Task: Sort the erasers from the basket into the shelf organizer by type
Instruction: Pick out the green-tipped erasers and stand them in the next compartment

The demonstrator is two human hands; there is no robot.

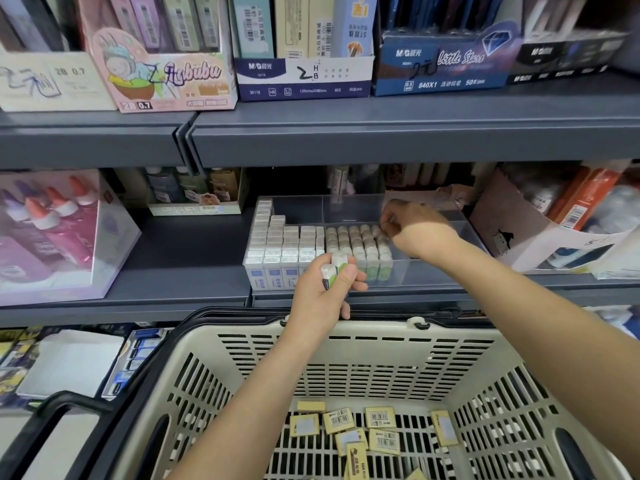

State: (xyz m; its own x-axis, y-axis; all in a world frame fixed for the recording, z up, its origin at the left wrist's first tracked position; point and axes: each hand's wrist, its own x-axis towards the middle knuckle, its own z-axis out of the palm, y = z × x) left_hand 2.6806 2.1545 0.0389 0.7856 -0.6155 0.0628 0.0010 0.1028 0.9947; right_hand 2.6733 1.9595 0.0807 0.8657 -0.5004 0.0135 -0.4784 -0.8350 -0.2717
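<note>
Over the organizer point(415, 271), right hand point(412, 223) pinches an eraser point(383, 230) at the green rows point(360, 242); left hand point(325, 292) grips spare erasers point(337, 265). Seat it upright, flush.

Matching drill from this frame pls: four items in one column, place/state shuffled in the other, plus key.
Column 1
1. left hand
2. right hand
3. yellow erasers
4. blue-sleeved erasers

Column 2
A. lying on the floor of the basket
B. standing in the left section of the clear organizer
C. gripping green-sleeved erasers in front of the organizer
D. over the organizer, fingers at the back of the green-sleeved rows

Pairs: 1-C, 2-D, 3-A, 4-B
</note>
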